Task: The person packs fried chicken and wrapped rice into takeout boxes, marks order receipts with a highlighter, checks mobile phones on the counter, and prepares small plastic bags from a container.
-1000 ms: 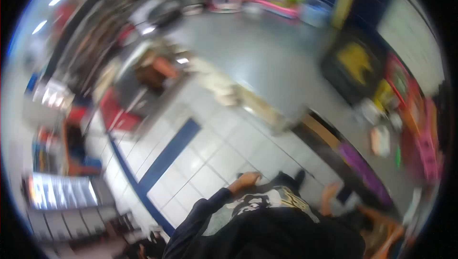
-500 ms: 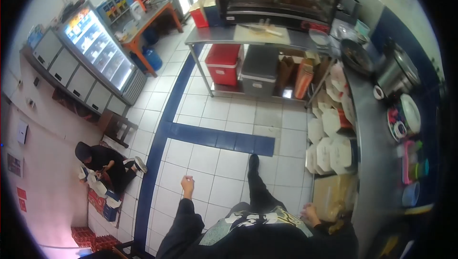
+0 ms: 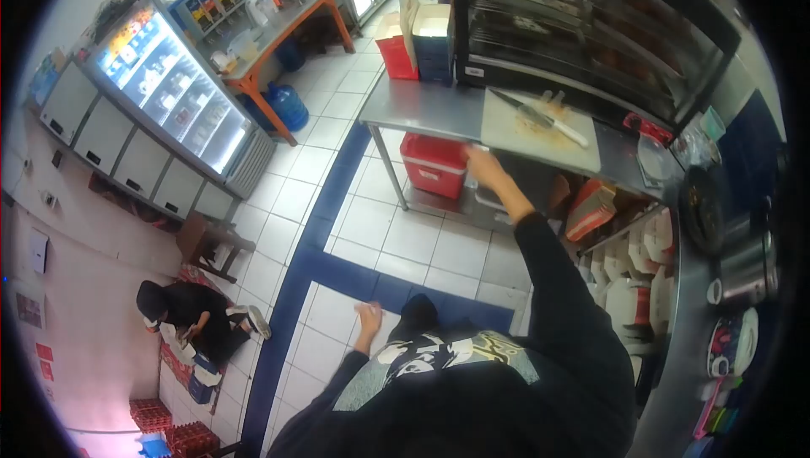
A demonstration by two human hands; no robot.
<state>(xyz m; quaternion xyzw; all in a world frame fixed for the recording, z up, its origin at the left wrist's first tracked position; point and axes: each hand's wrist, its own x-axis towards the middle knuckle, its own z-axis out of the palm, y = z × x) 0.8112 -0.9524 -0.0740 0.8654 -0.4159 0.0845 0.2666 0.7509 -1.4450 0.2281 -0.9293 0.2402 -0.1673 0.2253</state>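
My right hand (image 3: pixel 487 168) is stretched forward by the front edge of the steel table (image 3: pixel 413 108), in front of the red cooler box (image 3: pixel 434 164). Its fingers extend to the left, slightly blurred, and nothing shows in them. On the table lies a white cutting board (image 3: pixel 540 139) with food scraps. A knife (image 3: pixel 564 129) with a white handle rests across it, apart from my hand. My left hand (image 3: pixel 369 323) hangs low over the floor tiles near my body, its fingers loosely bent and seemingly without anything in them.
A glass display cabinet (image 3: pixel 582 28) stands at the back of the table. White boxes (image 3: pixel 633 268) are stacked under the right counter, which bears a pan (image 3: pixel 702 205) and a large pot (image 3: pixel 747 255). A person (image 3: pixel 190 315) sits on the floor at left, near a lit fridge (image 3: pixel 173 78).
I have moved forward, nearer the steel table. My right hand has swung from beside my body out to the table's front edge. My left hand has come closer to my body.
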